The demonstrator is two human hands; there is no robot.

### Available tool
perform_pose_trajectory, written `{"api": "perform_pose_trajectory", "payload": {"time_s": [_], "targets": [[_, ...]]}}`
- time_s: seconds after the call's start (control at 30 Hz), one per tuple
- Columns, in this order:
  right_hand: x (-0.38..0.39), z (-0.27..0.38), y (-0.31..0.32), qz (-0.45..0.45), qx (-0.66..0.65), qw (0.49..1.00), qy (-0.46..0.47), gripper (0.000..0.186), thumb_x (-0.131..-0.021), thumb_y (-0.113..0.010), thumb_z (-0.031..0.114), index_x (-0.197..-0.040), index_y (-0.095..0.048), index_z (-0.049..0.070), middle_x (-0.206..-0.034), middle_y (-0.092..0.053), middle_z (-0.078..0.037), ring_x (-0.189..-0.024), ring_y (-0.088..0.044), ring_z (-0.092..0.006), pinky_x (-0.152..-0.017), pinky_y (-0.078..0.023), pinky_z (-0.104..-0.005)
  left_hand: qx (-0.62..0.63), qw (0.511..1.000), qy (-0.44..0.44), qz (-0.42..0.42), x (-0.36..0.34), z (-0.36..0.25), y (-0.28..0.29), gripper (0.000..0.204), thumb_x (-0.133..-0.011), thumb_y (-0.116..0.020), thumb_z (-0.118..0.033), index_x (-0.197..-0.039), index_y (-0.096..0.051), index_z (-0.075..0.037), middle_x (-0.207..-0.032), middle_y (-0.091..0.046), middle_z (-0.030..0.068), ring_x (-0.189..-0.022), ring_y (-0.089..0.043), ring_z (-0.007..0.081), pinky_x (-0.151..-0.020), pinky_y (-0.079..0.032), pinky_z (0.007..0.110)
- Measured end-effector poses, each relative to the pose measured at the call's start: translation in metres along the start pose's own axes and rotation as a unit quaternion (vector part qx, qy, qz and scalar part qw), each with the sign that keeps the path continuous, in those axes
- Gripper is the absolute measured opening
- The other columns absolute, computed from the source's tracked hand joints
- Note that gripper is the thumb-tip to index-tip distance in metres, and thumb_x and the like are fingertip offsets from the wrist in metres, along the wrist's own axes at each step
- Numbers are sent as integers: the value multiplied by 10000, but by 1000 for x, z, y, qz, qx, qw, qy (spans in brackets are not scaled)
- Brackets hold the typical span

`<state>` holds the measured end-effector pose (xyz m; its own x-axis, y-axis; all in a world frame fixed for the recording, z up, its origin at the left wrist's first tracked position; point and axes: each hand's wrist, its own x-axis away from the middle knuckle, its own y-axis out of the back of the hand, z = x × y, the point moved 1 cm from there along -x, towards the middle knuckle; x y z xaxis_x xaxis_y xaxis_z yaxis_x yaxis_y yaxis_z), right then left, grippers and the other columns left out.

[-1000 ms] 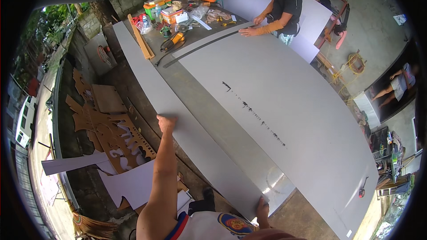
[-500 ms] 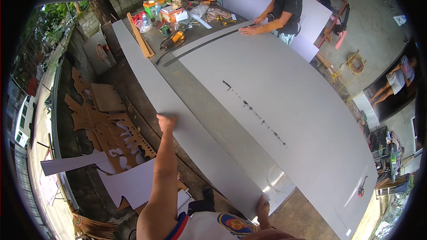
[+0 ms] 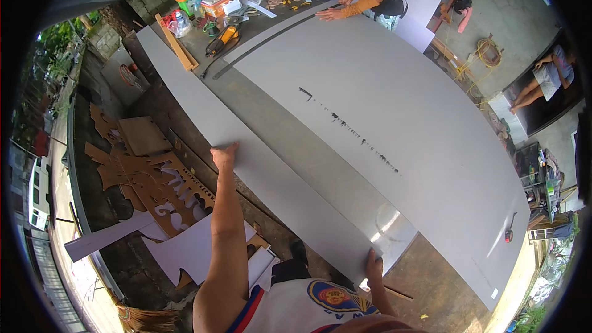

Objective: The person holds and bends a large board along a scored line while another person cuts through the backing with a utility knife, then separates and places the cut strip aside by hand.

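Note:
A long narrow grey sheet strip (image 3: pixel 265 179) runs from the far left down toward me along the table's left side. My left hand (image 3: pixel 224 155) grips its outer edge about midway, with the thumb on top. At the near end, my right hand (image 3: pixel 374 266) is closed on the strip's corner, fingers partly hidden underneath. Beside the strip, a bare band of shiny table top (image 3: pixel 296 120) separates it from a large grey sheet (image 3: pixel 394 105). Dark smudges mark that sheet, and a long dark straightedge (image 3: pixel 267 45) lies across its far end.
A co-worker's hands (image 3: pixel 336 13) press near the straightedge's far end. A yellow power tool (image 3: pixel 223 41), wooden bars (image 3: pixel 176 43) and boxes crowd the table's far left. Brown cut-out panels (image 3: pixel 151 182) lie down on my left. A tape measure (image 3: pixel 509 234) rests on the large sheet's right side.
My view has tilted, so the far end of the table sits higher in the picture. Both hands keep their hold on the strip, which shows no clear shift against the table.

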<state>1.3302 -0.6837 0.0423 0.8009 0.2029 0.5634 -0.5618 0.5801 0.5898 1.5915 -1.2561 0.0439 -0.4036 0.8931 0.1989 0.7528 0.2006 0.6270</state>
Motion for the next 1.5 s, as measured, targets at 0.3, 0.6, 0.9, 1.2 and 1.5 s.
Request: {"api": "perform_pose_trajectory", "payload": {"time_s": [0.3,0.6,0.9,1.2,1.5], "targets": [[-1,-2,1,0,-19,1000,3,735,-922,-521,562,-1164,-524,-132,-1162,-586,-327,-1107,-580,-408,-936,-448,-439,49,999,-3,12,6,-3,5,868,-593,-897,-308,-1235,-452,68,-1206,-595,234,-1129,-590,346,-956,-473,391],[-2,8,9,-9,-36,999,19,698,-928,-534,534,-1166,-516,-122,-1169,-584,-319,-1117,-571,-406,-946,-440,-432,-5,1000,12,28,11,-10,-2,848,-600,-885,-273,-1253,-447,46,-1223,-584,224,-1135,-585,342,-961,-482,399],[20,29,10,-125,-47,988,79,641,-900,-647,379,-1375,-382,39,-918,-648,-218,-876,-629,-307,-795,-478,-415,-16,999,20,43,-2,-4,-9,875,-594,-890,-294,-1254,-431,50,-1231,-577,231,-1153,-576,342,-966,-487,389],[-2,10,18,-67,-84,987,118,638,-866,-692,260,-1379,-368,65,-856,-666,-217,-801,-668,-308,-730,-513,-395,-32,999,10,34,-9,-4,-13,840,-590,-890,-321,-1220,-484,57,-1195,-610,213,-1118,-597,323,-943,-487,383],[-10,6,29,-87,-105,977,165,606,-862,-708,217,-1330,-360,52,-826,-659,-200,-753,-654,-227,-664,-510,-369,-17,996,13,82,14,-15,-23,894,-602,-888,-321,-1264,-423,60,-1243,-575,230,-1179,-561,333,-986,-471,382]]}}
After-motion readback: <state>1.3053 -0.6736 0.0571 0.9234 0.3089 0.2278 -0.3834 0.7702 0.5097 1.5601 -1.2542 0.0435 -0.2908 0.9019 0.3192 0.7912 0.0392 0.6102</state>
